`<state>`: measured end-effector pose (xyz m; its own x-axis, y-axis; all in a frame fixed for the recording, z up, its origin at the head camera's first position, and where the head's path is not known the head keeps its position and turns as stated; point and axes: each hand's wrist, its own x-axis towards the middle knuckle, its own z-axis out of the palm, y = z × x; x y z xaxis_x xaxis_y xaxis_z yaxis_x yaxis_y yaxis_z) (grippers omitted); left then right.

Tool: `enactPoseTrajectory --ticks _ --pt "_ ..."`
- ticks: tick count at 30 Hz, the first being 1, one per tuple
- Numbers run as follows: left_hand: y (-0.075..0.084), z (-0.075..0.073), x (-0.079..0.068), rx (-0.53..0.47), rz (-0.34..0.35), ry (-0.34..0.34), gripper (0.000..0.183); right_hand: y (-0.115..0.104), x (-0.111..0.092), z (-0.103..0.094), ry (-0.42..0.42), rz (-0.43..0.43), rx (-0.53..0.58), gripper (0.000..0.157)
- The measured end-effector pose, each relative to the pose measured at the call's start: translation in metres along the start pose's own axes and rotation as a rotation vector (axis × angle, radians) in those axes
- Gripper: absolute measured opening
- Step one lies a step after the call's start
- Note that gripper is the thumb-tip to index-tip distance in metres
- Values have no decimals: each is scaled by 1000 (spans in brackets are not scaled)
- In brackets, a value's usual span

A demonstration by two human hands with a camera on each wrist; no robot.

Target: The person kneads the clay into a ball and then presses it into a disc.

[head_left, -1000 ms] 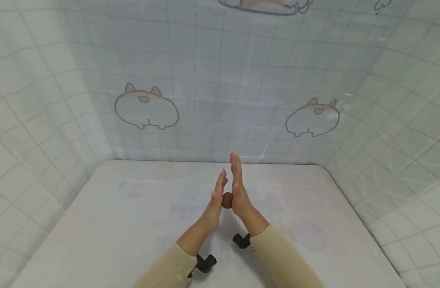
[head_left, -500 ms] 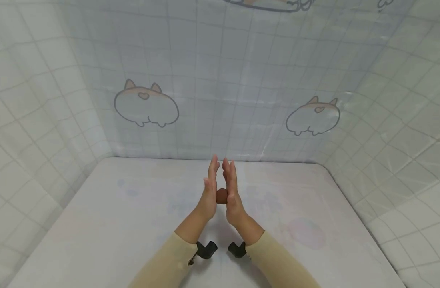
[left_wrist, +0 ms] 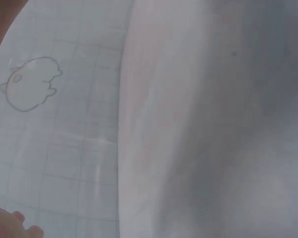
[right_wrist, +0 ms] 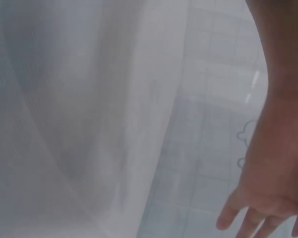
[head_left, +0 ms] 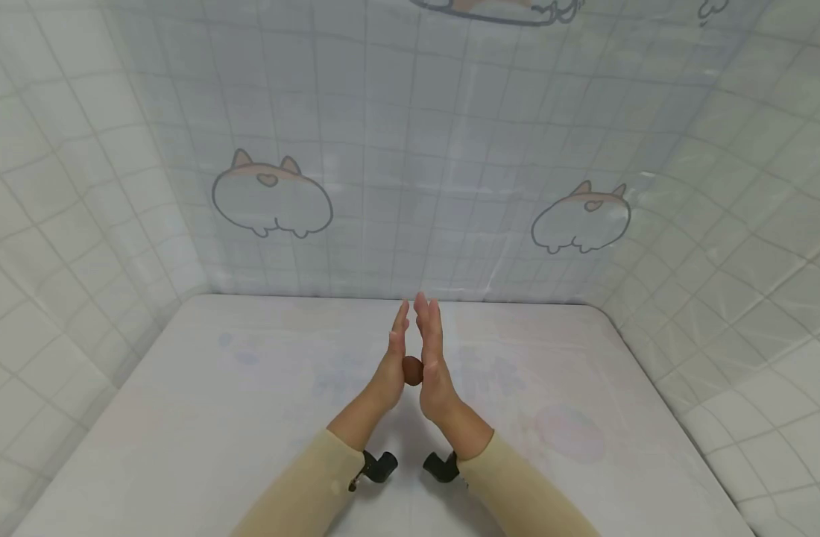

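Note:
A small brown ball (head_left: 413, 371), like a lump of clay or dough, sits between two facing palms in the head view. My left hand (head_left: 390, 374) presses it from the left with fingers straight and pointing forward. From the other side my right hand (head_left: 437, 377) presses it with its flat palm, fingers also straight. Both hands are raised over the white table. In the right wrist view the right hand (right_wrist: 275, 173) shows its palm and spread fingers; only a sliver of the ball's dark edge appears at the right border. Fingertips (left_wrist: 35, 231) show at the lower left of the left wrist view.
The white table (head_left: 249, 418) has faint pastel patches. Around it stand sheet walls with a grid print, and the back wall (head_left: 417, 164) bears cartoon animal drawings. A black wrist mount (head_left: 381, 467) hangs under the left cuff, another black mount (head_left: 440, 468) under the right.
The hands have rubbed back and forth against each other around the ball. Since half a second ago the left hand has slid back slightly, and the ball has turned and shifted a little.

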<state>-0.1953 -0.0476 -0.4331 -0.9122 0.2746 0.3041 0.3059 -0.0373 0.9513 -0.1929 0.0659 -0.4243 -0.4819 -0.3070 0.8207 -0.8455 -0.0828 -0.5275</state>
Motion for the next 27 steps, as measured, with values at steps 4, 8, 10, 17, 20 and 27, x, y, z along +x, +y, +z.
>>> enactPoseTrajectory --ticks 4,8,10,17,20,27 --pt "-4 3 -5 59 -3 -16 85 3 5 -5 21 13 -28 84" --pt "-5 6 -9 41 -29 -41 88 9 10 -11 30 13 -56 88" --pt "-4 7 -11 21 -41 -61 87 14 11 -14 32 29 -63 90" --pt "-1 7 -18 -86 -26 -145 93 27 13 -20 -3 101 -70 97" --pt "0 7 -20 -155 5 -150 94 31 13 -23 -19 134 -79 98" --pt "7 6 -20 -330 86 -117 94 41 11 -26 -25 189 -110 99"
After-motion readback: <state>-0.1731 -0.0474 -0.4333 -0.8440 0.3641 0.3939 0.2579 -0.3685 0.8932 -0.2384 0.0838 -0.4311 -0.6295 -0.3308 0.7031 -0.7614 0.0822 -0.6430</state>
